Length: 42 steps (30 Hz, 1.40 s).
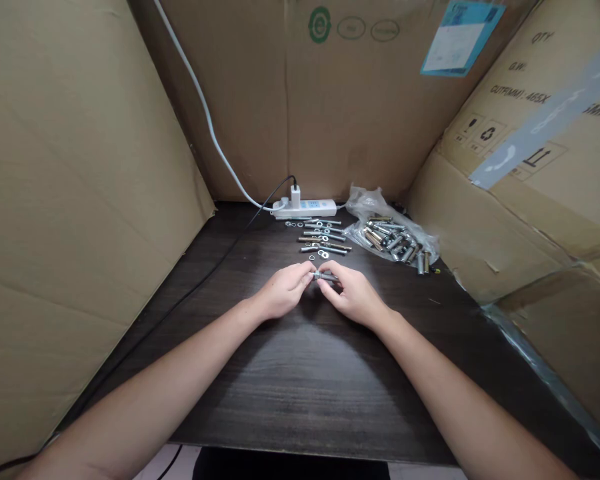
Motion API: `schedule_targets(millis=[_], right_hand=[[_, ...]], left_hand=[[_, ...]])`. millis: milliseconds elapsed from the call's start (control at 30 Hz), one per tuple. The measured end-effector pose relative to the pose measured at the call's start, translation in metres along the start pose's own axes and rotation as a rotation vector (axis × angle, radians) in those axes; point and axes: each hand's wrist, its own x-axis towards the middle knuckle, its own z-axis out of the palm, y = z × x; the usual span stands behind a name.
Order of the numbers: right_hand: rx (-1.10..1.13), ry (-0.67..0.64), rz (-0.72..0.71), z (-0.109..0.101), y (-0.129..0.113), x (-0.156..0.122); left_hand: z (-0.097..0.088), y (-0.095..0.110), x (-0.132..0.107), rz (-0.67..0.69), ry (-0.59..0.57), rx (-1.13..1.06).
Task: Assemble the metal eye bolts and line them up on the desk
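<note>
Over the middle of the dark table, a silver expansion bolt (pixel 319 275) lies level between my two hands, a nut showing at its left part. My left hand (pixel 285 288) pinches the left end with thumb and fingertips. Wrapped about the right part of the bolt are the fingers of my right hand (pixel 350 290), which hide some of it. Just beyond my fingertips lie several loose bolts (pixel 325 239) in a rough column, silver and brass-coloured. Washers (pixel 323 254) and spring rings lie among them, one ring (pixel 312 258) closest to my left hand.
A clear plastic bag (pixel 367 200) with many metal sleeves and bolts (pixel 400 241) spills open at the back right. Behind the bolts stands a white power strip (pixel 310 208) with a charger plugged in. A black cable (pixel 215 267) crosses the table's left side. Cardboard walls (pixel 250 107) surround the table.
</note>
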Motion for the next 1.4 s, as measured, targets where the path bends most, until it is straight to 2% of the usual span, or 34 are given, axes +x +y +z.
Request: schedule_targets(millis=[100,200,300,467,667,867,933,1067,1233,1400], right_hand=[[0.007,-0.001,0.001,0.0,0.001,0.001],[0.005,0.013,0.015,0.001,0.003,0.001],[-0.013,0.039,0.034,0.002,0.006,0.001],[-0.019,0.038,0.05,0.004,0.008,0.0],[-0.015,0.027,0.032,0.003,0.005,-0.001],[-0.008,0.018,0.023,0.002,0.002,0.0],[0.0,0.033,0.031,0.003,0.003,0.0],[0.042,0.106,0.042,0.004,0.005,0.0],[0.071,0.128,0.051,0.005,0.006,-0.001],[0.087,0.145,0.064,0.005,0.005,-0.002]], left_hand=[[0.0,-0.002,0.001,-0.002,-0.016,0.063],[0.0,0.0,0.001,-0.032,0.067,0.131],[-0.001,0.003,0.0,-0.004,0.12,0.057],[0.0,0.002,-0.001,0.074,0.091,-0.035],[0.002,-0.003,0.001,0.036,0.064,-0.02],[0.001,-0.004,0.001,-0.014,-0.028,-0.081],[0.002,-0.004,0.001,-0.016,-0.005,-0.091],[0.002,0.001,-0.001,0.016,0.124,-0.099],[0.0,0.007,-0.003,0.132,0.095,-0.018],[0.001,0.005,-0.002,0.074,0.072,-0.008]])
